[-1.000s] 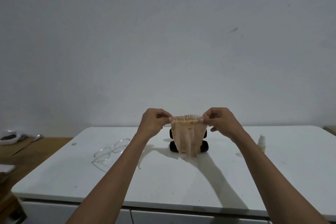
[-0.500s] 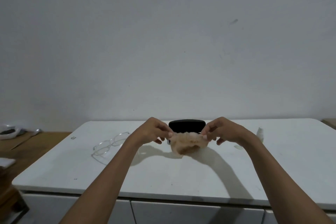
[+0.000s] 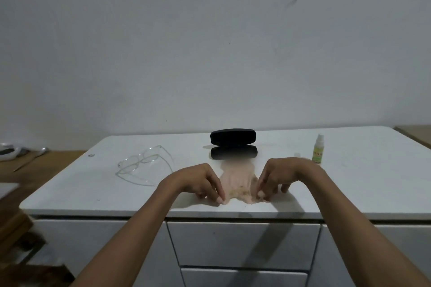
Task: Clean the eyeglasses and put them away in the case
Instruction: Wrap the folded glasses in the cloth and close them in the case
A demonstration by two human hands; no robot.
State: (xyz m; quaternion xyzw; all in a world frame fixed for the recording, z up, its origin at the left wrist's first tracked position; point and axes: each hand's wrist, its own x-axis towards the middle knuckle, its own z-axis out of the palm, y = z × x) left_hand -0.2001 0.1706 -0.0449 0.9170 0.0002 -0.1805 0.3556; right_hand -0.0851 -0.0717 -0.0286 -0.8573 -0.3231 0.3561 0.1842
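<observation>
Both hands pinch the cloth [image 3: 238, 182] flat on the table [image 3: 349, 184]. The eyeglasses [image 3: 142, 164] lie off to the left hand's [image 3: 198, 182] side, long way slanting; the right hand [image 3: 279, 177] is farther.

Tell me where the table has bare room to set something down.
Bare: right of the spray bottle, and the front left corner before the glasses. Crowded: the middle, where both hands pinch the cloth before the case.
</observation>
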